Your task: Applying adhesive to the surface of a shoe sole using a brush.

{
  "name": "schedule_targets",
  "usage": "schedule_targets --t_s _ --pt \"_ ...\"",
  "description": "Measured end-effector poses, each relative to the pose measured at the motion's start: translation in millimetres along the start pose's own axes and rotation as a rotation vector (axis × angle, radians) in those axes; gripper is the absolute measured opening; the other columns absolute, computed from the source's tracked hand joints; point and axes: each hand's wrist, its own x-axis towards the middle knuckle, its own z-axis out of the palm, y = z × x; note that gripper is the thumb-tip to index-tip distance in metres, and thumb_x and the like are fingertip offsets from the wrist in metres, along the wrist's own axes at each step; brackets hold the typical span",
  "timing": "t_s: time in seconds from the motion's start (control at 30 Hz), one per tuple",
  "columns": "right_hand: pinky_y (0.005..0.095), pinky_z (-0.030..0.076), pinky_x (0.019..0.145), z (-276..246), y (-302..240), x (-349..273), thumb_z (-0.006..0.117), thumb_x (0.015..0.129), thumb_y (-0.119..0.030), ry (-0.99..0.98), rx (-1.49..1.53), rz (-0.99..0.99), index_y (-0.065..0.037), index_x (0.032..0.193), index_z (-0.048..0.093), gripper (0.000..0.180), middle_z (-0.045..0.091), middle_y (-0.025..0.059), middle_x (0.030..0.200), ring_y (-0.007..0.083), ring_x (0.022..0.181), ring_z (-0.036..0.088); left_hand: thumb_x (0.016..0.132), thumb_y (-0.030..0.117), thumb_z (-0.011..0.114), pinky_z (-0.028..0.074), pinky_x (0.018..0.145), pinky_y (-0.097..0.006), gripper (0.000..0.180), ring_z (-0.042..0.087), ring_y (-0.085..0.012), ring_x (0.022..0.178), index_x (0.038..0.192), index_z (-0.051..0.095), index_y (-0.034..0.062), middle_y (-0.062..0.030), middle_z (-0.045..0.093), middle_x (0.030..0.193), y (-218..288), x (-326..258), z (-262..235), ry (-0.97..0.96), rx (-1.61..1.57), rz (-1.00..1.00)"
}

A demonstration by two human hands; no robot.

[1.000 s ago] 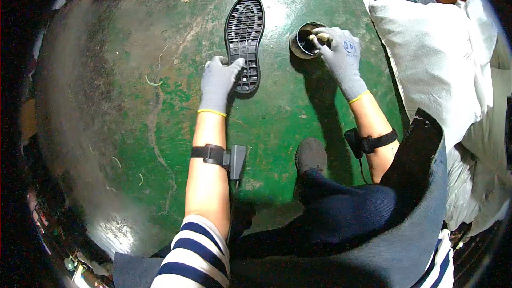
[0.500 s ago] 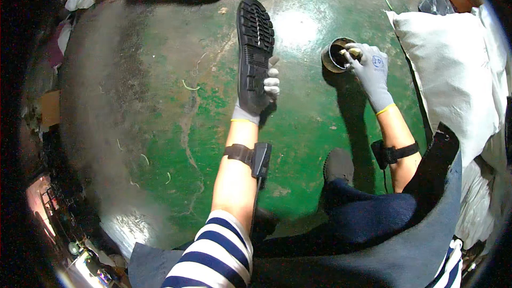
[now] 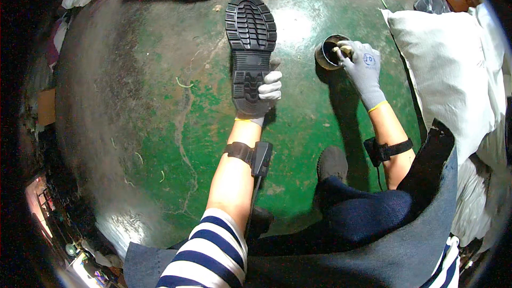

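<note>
A black rubber shoe sole (image 3: pixel 251 29) stands up in front of me, its ridged tread facing me. My left hand (image 3: pixel 270 86), in a pale glove, is closed around its lower part; the fingers wrap over the right edge and the palm is hidden behind. Farther right, my gloved right hand (image 3: pixel 365 69) is at the mouth of a small round metal can (image 3: pixel 321 56) with a dark inside. Its fingers pinch a short pale-yellow handle (image 3: pixel 346 50), the other end of which I cannot make out in the can.
Large white sacks (image 3: pixel 437 64) line the right side. Underfoot is a worn green floor (image 3: pixel 160 144) with scattered pale string-like scraps (image 3: pixel 184 84). My dark shoe (image 3: pixel 333 164) and knee lie below the can. A cardboard piece (image 3: pixel 46 108) shows at the left.
My left hand has turned the sole so that its tread faces me more fully. My right hand stays at the can, still pinching the handle. The whole view has shifted slightly.
</note>
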Motion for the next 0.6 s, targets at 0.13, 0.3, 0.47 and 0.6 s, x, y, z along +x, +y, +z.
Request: schedule_targets --t_s 0.13,0.3,0.47,0.6 --pt "0.0389 0.044 0.081 1 1 -1 0.071 0.087 -0.037 0.012 0.007 -0.01 -0.026 0.098 0.073 0.016 0.07 -0.0036 0.092 0.0195 0.088 0.064 0.089 0.033 0.066 0.045 0.059 -0.032 0.069 0.053 -0.018 0.065 0.144 0.041 -0.0006 -0.005 0.044 0.085 3 3 1 0.013 -0.02 -0.007" --pt "0.0394 0.043 0.082 -2 11 -2 0.071 0.087 -0.038 0.023 -0.026 -0.01 -0.026 0.097 0.072 0.016 0.07 -0.0025 0.088 0.0194 0.087 0.064 0.098 0.037 0.054 0.048 0.065 -0.032 0.059 0.056 -0.0183 0.074 0.139 0.047 -0.0044 -0.0092 0.056 0.095 20 4 -3 0.431 0.435 0.195" --pt "0.0407 0.043 0.08 5 23 -13 0.072 0.086 -0.038 0.052 -0.048 -0.032 -0.026 0.096 0.072 0.015 0.07 -0.0021 0.086 0.0201 0.086 0.064 0.103 0.042 0.047 0.048 0.093 -0.044 0.048 0.063 -0.037 0.107 0.117 0.066 0.0 -0.022 0.067 0.117 19 37 4 1.556 2.034 0.358" --pt "0.0405 0.044 0.079 1 -2 3 0.072 0.086 -0.038 0.013 -0.022 -0.018 -0.027 0.096 0.073 0.015 0.071 -0.0035 0.088 0.0197 0.086 0.064 0.099 0.036 0.053 0.043 0.103 -0.046 0.044 0.054 -0.0404 0.123 0.129 0.06 0.0045 -0.024 0.055 0.137 33 16 6 1.691 2.527 0.387"
